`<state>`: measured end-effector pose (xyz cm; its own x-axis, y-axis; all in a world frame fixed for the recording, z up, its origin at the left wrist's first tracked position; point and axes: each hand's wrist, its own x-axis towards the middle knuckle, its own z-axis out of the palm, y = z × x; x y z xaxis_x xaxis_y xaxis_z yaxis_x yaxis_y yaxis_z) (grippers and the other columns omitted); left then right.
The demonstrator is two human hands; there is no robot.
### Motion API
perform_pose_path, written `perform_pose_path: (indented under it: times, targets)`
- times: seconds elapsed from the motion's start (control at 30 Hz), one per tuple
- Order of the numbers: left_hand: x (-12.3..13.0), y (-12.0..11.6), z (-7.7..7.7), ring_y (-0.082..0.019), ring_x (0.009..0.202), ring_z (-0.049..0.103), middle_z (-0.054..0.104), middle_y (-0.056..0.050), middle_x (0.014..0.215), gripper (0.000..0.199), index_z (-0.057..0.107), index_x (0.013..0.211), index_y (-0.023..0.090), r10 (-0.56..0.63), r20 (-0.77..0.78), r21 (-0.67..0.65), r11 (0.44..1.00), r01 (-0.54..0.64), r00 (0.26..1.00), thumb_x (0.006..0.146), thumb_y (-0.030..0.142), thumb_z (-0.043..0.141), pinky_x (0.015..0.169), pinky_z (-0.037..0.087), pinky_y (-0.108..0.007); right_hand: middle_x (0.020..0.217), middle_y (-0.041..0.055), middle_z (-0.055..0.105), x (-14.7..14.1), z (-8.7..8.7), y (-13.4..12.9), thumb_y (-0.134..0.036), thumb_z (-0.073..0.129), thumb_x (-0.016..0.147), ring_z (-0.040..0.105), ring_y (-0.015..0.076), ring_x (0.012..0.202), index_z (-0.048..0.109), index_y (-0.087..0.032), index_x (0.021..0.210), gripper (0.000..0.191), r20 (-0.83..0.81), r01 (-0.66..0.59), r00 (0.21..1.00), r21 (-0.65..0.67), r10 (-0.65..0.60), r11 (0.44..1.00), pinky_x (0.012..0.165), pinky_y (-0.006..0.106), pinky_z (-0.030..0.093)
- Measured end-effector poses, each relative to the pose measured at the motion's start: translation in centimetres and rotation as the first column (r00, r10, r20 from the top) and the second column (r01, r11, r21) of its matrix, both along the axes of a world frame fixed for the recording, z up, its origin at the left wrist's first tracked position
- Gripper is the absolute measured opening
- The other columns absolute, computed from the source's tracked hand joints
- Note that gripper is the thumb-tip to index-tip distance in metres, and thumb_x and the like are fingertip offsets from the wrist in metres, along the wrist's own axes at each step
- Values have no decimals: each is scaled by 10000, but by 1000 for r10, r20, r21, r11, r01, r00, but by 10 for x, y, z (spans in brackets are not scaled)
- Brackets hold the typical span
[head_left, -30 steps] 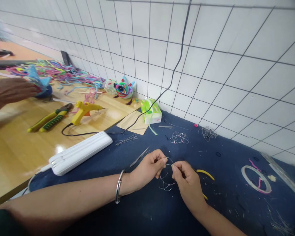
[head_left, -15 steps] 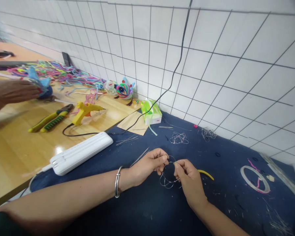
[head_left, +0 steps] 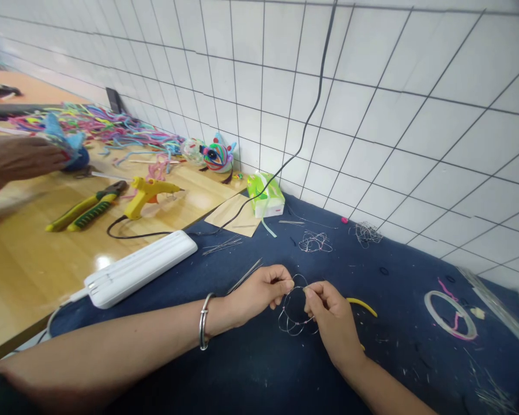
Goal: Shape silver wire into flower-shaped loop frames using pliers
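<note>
Between my hands is a thin wire ring with several wire loops (head_left: 293,328) around it, like a flower outline, with small pinkish joins. My left hand (head_left: 266,291), with a silver bangle at the wrist, pinches its upper left side between thumb and forefinger. On its upper right, my right hand (head_left: 331,314) pinches the wire the same way. The ring is held just above the dark blue cloth (head_left: 225,369). A yellow curved handle (head_left: 363,306) shows behind my right hand; the rest of that tool is hidden.
Beyond my hands lie tangled wire loops (head_left: 315,241), a wire bundle (head_left: 368,234) and a tissue pack (head_left: 266,196). At left are a white power strip (head_left: 142,268), yellow glue gun (head_left: 149,195) and pliers (head_left: 89,207). A co-worker's hand (head_left: 21,158) is far left; a white ring (head_left: 430,300) lies right.
My left hand has shifted slightly down and left along the wire, its fingertips a little farther from my right hand's. Both hands still pinch the ring. The view has shifted slightly.
</note>
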<state>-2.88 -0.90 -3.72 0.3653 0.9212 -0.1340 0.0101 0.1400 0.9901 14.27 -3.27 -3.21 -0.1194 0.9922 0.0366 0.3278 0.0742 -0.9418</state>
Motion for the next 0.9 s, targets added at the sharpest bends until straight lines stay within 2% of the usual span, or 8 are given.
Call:
perform_pose_path:
  times: [0.47,0.6,0.73,0.8,0.9]
  targets:
    - [0,0,1,-74,486,396,440,36,543,241,499,717,144,-41,87,-26,999,43,995,820,362,495,473,337,-193,624,-33,496,-2,2,-1,-346,457,849,454,111,589,505,-190,693,225,4,-32,999,-5,32,999,579,230,369]
    - [-1,1,2,-85,572,456,528,1,682,236,526,754,142,-42,97,7,999,42,994,820,368,509,520,369,-202,629,-34,491,0,1,-1,-364,445,859,443,106,587,511,-191,710,238,-17,-49,999,-33,48,998,580,229,372]
    - [-4,1,5,-129,775,532,599,-48,875,220,541,768,139,-55,111,48,998,50,992,830,348,509,656,412,-240,637,-26,493,2,0,0,-376,447,855,442,110,582,542,-187,746,238,-28,-67,997,-43,66,997,569,234,376]
    - [-6,2,6,-137,788,547,616,-52,840,221,537,778,139,-88,121,61,995,81,989,844,345,492,697,414,-261,651,-18,505,3,0,1,-386,453,849,453,115,589,562,-185,790,237,-32,-77,997,-57,75,995,564,237,383]
    - [-8,4,5,-122,712,547,612,-36,750,221,529,795,139,-116,139,85,991,105,983,852,348,486,686,413,-263,695,-2,531,6,0,2,-388,471,839,479,123,619,572,-184,867,230,-63,-87,995,-79,83,993,571,242,400]
